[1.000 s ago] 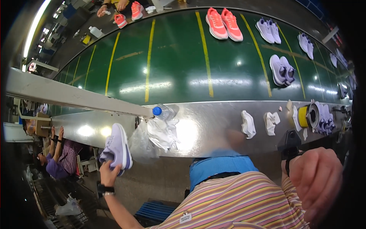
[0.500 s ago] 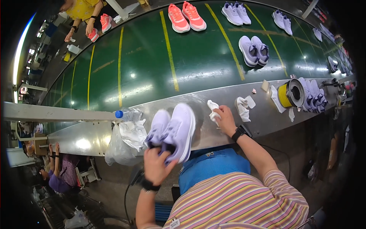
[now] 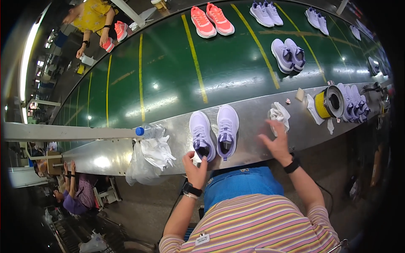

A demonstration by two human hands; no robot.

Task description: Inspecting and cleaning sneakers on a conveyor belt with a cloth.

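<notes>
Lilac, white-soled sneakers [image 3: 227, 120] with purple collars sit paired, left hand [image 3: 195, 170] loosely open by one heel, right hand [image 3: 277, 145] splayed.

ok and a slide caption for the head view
Left hand by lavender lace-up sneakers, right hand by a crumpled white wad, at a metal bench beside a green belt

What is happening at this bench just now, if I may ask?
A pair of lavender running shoes stands on the metal bench, toes toward the green conveyor belt. The person's left hand is at the heel of the left shoe; the open right hand is by a crumpled white sheet. A coral pair sits on the belt.
</notes>
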